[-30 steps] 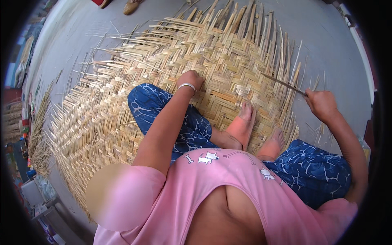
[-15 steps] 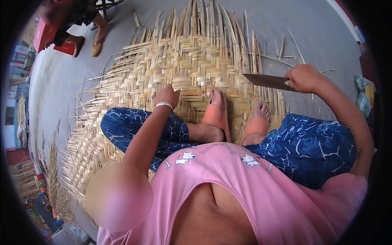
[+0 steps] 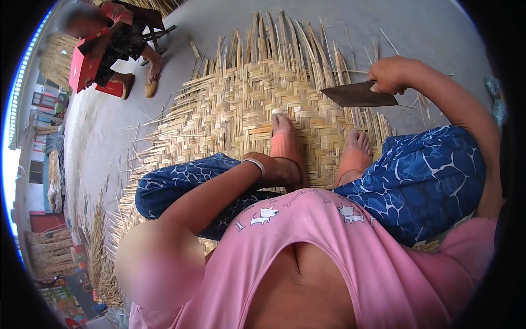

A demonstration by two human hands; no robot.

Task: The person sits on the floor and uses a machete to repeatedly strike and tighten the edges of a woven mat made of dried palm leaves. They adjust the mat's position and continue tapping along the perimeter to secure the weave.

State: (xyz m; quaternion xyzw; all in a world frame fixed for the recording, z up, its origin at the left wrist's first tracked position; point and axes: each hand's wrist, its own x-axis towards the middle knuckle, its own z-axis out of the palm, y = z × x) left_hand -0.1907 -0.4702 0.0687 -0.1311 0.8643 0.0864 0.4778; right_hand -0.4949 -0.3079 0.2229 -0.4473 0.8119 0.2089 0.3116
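Observation:
A half-woven mat (image 3: 235, 120) of pale flat strips spreads under my feet, with loose strip ends sticking out along its far and left edges. My right hand (image 3: 390, 75) is closed on a dark, wide-bladed cleaver (image 3: 356, 94), held above the mat's right side with the blade pointing left. My left hand (image 3: 267, 163), below a white bangle (image 3: 255, 164), lies by my left ankle, against or close to it. Its fingers cannot be made out. Both feet, in orange sandals (image 3: 286, 147), rest on the mat.
Another person (image 3: 123, 44) sits at the upper left beside a red box (image 3: 82, 66). Bundles of dry stalks (image 3: 52, 249) stand along the left side. Cut strips (image 3: 392, 44) lie scattered on the grey floor beyond the mat. Plastic bags (image 3: 496, 101) are at the far right.
My left hand has left the mat's surface and drawn back to my left ankle. The cleaver has tilted, showing more of its blade, and my right hand has shifted slightly left. The view has turned somewhat.

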